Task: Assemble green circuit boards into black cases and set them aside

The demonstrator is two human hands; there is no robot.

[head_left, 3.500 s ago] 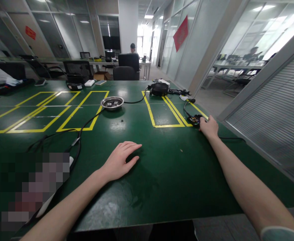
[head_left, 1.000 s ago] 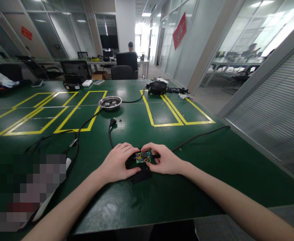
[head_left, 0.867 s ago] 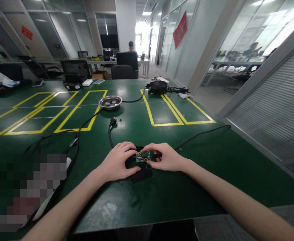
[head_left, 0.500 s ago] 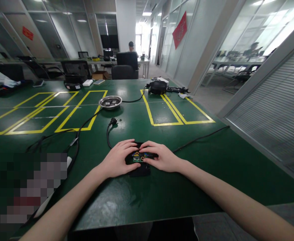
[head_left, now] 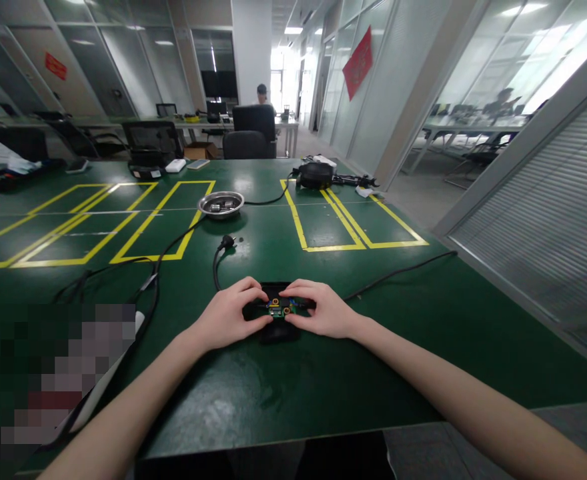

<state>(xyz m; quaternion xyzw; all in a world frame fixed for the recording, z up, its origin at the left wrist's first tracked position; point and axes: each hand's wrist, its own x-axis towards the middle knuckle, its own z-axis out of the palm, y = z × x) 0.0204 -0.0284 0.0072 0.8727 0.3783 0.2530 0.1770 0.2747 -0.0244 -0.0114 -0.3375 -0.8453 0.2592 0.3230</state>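
Observation:
Between my hands is a small green circuit board [head_left: 276,311] with copper-coloured ring coils and a few blue and yellow parts. My left hand [head_left: 236,311] grips its left end with thumb and fingertips, and my right hand [head_left: 322,309] pinches the right end the same way. Under and around the board lies a black plastic casing [head_left: 279,332], with one part showing beyond the board and one nearer to me. Black cords run out from both sides behind my hands. Whether the board sits inside the casing or just above it, I cannot tell.
Beyond my left hand lies a black power plug [head_left: 227,242] on its cord. A metal bowl [head_left: 220,205] with small metal parts stands farther back. A black cable [head_left: 403,272] runs right. Yellow tape marks the green table [head_left: 373,380]; a black device [head_left: 315,175] sits at the back.
My left hand's fingers have drawn in, from spread over the casing to a pinch at the board's left end. The board has shifted slightly right; my right hand barely moved.

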